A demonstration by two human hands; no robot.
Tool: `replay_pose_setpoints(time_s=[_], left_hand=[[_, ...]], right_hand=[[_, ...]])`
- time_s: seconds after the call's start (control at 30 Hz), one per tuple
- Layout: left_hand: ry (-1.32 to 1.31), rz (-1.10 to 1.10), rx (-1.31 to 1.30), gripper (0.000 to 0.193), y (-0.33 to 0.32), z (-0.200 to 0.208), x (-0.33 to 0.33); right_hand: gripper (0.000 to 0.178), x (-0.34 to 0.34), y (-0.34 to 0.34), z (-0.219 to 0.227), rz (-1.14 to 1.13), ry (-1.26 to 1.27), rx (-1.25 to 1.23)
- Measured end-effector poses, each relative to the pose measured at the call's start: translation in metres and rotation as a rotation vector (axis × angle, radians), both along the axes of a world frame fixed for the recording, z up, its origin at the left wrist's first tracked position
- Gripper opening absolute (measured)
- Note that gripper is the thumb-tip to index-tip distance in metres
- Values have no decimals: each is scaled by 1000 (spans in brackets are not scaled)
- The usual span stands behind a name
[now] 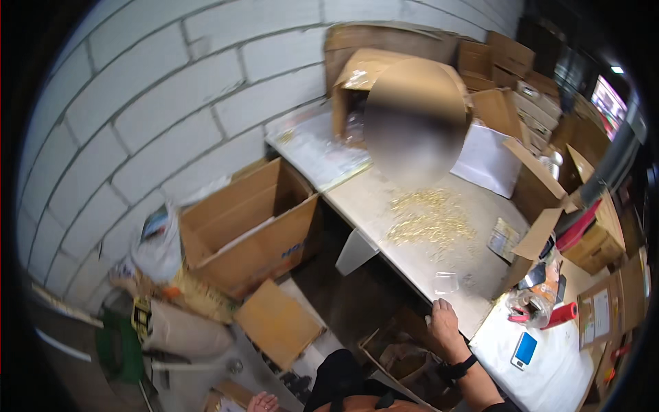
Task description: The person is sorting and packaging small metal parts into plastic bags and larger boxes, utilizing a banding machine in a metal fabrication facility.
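My right hand (445,321) is over the near edge of the pale table (357,199), its fingers curled together. Just beyond the fingertips lies a small clear plastic bag (446,282); whether they touch it is unclear. What the fingers hold, if anything, is hidden. Farther up the table spreads a loose heap of small gold-coloured pieces (429,216), too small to name. My left hand (263,402) shows at the lower edge, away from the table, fingers apart and with nothing visible in it.
An open cardboard box (250,247) stands left of the table, beside a flat cardboard piece (280,324). Another open box (405,364) sits below my right arm. At right are a small blue-screened scale (525,349), a red roll (563,315) and several cartons. A block wall (158,103) runs behind.
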State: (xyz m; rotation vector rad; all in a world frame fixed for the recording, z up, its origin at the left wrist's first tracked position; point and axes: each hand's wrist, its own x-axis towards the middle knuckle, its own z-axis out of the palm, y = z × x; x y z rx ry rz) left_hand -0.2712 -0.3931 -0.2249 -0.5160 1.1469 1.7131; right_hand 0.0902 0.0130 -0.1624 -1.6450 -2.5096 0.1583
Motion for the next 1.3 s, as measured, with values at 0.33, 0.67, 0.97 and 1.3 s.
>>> replay_pose_setpoints(time_s=[0.33, 0.67, 0.97, 1.3], left_hand=[[1385, -1115, -152, 14, 340, 3, -91], [1357, -1386, 295, 15, 649, 17, -50], [1155, -1297, 474, 17, 826, 15, -37], [801, -1350, 549, 14, 751, 3, -51]], right_hand=[[36, 1, -46, -17, -286, 443, -103], [42, -123, 76, -31, -670, 568, 18], [51, -207, 215, -41, -644, 58, -68], [45, -113, 128, -12, -1124, 65, 345]])
